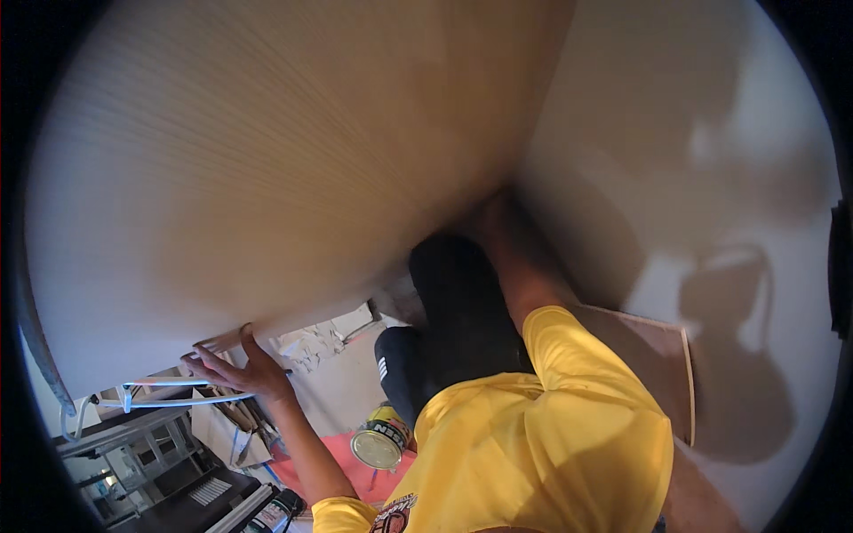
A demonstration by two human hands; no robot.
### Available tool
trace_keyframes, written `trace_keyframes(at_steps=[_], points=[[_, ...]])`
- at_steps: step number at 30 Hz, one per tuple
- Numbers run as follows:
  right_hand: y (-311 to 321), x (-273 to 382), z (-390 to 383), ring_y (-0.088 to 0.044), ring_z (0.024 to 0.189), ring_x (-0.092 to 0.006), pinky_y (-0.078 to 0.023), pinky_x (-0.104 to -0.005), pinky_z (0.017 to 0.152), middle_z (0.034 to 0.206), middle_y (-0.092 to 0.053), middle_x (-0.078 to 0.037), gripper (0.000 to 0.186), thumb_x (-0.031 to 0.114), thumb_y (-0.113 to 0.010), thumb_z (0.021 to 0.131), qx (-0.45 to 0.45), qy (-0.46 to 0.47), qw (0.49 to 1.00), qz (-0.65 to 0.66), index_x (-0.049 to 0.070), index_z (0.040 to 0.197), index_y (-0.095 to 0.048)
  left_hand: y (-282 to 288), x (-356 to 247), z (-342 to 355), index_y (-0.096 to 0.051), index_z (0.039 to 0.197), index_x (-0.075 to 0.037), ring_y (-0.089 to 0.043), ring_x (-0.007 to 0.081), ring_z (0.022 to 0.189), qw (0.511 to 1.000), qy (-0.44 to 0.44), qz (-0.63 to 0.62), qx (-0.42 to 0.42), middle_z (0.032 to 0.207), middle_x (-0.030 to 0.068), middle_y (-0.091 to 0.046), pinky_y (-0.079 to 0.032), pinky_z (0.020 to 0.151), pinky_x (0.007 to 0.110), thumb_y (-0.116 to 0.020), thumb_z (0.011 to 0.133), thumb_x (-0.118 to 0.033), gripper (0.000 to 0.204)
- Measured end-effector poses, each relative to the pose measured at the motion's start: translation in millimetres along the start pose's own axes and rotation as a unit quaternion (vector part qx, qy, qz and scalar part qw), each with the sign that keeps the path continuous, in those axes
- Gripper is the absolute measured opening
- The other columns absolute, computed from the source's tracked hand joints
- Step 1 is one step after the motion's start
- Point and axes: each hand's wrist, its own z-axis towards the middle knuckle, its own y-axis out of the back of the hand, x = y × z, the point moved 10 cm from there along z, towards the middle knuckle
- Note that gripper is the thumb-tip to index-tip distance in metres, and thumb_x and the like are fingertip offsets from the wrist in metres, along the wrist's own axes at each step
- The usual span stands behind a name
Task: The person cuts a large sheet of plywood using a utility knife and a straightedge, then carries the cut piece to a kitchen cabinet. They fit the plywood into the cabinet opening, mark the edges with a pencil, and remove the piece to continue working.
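Note:
A large, light wood-grained panel [311, 133] fills the upper left of the head view. My left hand [240, 369] grips its lower edge at lower left, with fingers spread along that edge. My right arm reaches up beside my dark-trousered leg into deep shadow where the panel meets the pale wall [729, 160]; my right hand [489, 213] is dim and blurred there, and I cannot make out its fingers. My raised knee is just under the panel, and I cannot tell whether it touches it.
A thin board [644, 355] stands against the wall at right. A metal tin [380, 444] sits low beside my leg, near a red floor sheet [311, 462]. At lower left are blue-white metal tubing [164, 400], cardboard scraps [222, 417], a silver ladder-like frame [151, 449] and dark equipment [187, 502].

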Motion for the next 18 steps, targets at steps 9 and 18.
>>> trace_keyframes(at_steps=[9, 18], points=[[-13, 17, 38, -0.032, 0.137, -0.0396, -0.021, -0.0457, 0.115, 0.148, -0.031, -0.028, 0.065, 0.042, -0.027, 0.102, 0.054, -0.023, 0.996, 0.064, -0.007, 0.146, -0.026, -9, 0, 3, -0.040, 0.145, -0.008, -0.027, 0.0419, 0.140, 0.999, 0.027, -0.026, -0.005, 0.153, 0.0224, -0.026, -0.031, 0.111, 0.054, -0.083, 0.072, -0.020, 0.086], [-179, 286, -168, -0.016, 0.143, -0.0431, -0.013, -0.0520, 0.116, 0.154, -0.017, -0.030, 0.066, 0.034, -0.033, 0.099, -0.084, 0.484, 0.807, -0.328, -0.007, 0.148, -0.019, 3, 7, 4, -0.040, 0.143, -0.006, -0.024, 0.0418, 0.142, 0.997, 0.060, -0.038, 0.037, 0.151, 0.0227, -0.027, -0.032, 0.112, 0.052, -0.083, 0.074, -0.018, 0.082]])
